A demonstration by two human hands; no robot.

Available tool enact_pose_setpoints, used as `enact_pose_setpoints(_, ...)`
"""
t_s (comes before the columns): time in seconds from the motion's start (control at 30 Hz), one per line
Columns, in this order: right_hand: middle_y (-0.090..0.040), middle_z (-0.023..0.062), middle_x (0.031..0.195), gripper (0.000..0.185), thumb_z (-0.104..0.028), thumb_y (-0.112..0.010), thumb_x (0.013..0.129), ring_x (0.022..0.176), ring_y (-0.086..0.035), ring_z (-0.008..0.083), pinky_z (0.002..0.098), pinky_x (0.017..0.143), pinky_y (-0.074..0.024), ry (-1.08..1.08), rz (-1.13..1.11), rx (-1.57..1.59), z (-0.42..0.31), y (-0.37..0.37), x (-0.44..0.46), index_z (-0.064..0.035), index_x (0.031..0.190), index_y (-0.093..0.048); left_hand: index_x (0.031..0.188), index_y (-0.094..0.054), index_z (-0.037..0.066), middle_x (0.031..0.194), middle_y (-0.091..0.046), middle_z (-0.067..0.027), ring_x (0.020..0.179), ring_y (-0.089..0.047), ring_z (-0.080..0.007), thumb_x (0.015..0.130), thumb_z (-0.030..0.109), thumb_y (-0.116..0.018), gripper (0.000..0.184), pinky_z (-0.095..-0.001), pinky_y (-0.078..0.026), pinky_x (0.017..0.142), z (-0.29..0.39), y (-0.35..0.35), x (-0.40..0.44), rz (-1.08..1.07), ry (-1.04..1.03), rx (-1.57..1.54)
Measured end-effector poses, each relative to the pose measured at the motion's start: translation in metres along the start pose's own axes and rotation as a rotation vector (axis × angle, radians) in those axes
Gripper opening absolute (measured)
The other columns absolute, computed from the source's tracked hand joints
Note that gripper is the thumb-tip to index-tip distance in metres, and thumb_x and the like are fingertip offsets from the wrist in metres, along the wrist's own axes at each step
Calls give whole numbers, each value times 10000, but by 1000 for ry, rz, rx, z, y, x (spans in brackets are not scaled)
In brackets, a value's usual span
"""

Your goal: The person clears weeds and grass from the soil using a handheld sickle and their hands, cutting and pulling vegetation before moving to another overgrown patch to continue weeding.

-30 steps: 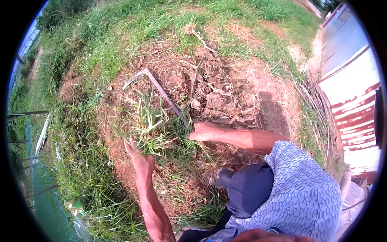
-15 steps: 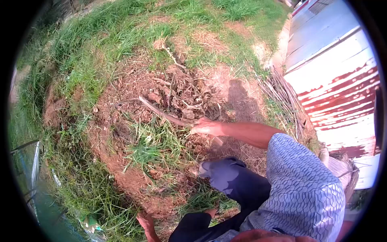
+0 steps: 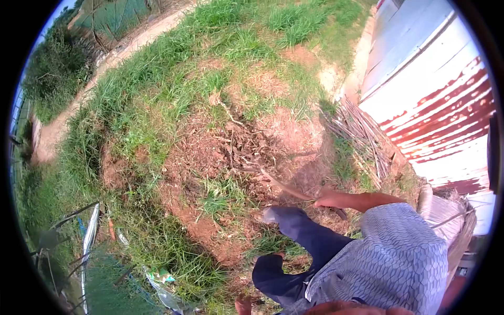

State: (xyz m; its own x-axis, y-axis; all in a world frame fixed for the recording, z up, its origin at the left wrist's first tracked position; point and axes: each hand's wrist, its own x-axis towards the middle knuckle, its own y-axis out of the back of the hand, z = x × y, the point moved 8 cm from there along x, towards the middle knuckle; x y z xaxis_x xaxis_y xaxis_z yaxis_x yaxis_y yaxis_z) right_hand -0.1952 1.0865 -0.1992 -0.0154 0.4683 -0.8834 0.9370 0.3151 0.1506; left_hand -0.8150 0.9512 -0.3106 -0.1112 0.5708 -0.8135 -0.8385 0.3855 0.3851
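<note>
My right hand (image 3: 326, 199) is closed around the handle of a long, slightly curved wooden-handled tool (image 3: 286, 188). Part of its butt end shows beyond my fingers. The tool's far end reaches into a heap of dry leaves and plant litter (image 3: 249, 144), where its head is hard to make out. At the bottom edge, my left hand (image 3: 242, 304) shows only in part, low over the soil, its fingers not clear. Cut green grass (image 3: 218, 197) lies beside the heap, just ahead of my trouser leg (image 3: 294, 223).
A rusty corrugated metal wall (image 3: 441, 121) stands on the right, with a bundle of thin sticks (image 3: 362, 134) along its foot. Tall grass (image 3: 163, 252) and plastic sheeting (image 3: 168, 294) lie at lower left. A dirt path (image 3: 100, 79) runs across the upper left.
My right hand has drawn back toward my body with the tool, whose far end now lies at the litter heap. The view has shifted, showing more of the path.
</note>
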Motion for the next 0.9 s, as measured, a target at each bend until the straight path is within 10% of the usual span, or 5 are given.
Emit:
enact_pose_setpoints(0.1,-565,24,620,284,-296,-675,830,519,-514,122,310,480,-414,161,-16,197,22,3,-45,-41,709,-639,1080,-622,-83,960,-667,-180,857,-634,-280,713,180,-710,459,-368,-501,794,63,34,-21,54,-78,-36)
enact_pose_setpoints(0.33,-544,-3,585,201,-185,-669,849,439,-504,123,314,409,-438,-362,107,735,68,-4,-126,-104,695,-569,1157,-604,-76,970,-662,-118,792,-599,-145,770,146,-674,452,-301,-493,696,149,77,-18,63,-264,61)
enact_pose_setpoints(0.43,-533,5,598,196,-210,-738,804,444,-488,114,301,402,-417,-239,146,1067,109,-19,-148,-90,761,-588,1150,-596,-76,1054,-659,-144,940,-623,-205,797,163,-690,436,-323,-488,853,177,66,-44,-50,-301,-33)
enact_pose_setpoints(0.63,-555,23,605,201,-169,-733,798,475,-544,122,294,444,-484,-109,520,619,163,-58,-246,-38,793,-581,1159,-599,-61,972,-667,-104,818,-640,-179,799,203,-704,459,-308,-524,680,145,52,-90,-214,-117,-49)
enact_pose_setpoints(0.9,-615,104,623,281,-208,-749,738,535,-612,199,340,463,-498,-340,424,634,154,-52,-249,51,773,-645,1174,-601,-47,971,-670,-111,813,-648,-177,818,182,-682,431,-301,-527,663,122,86,-117,-187,67,58)
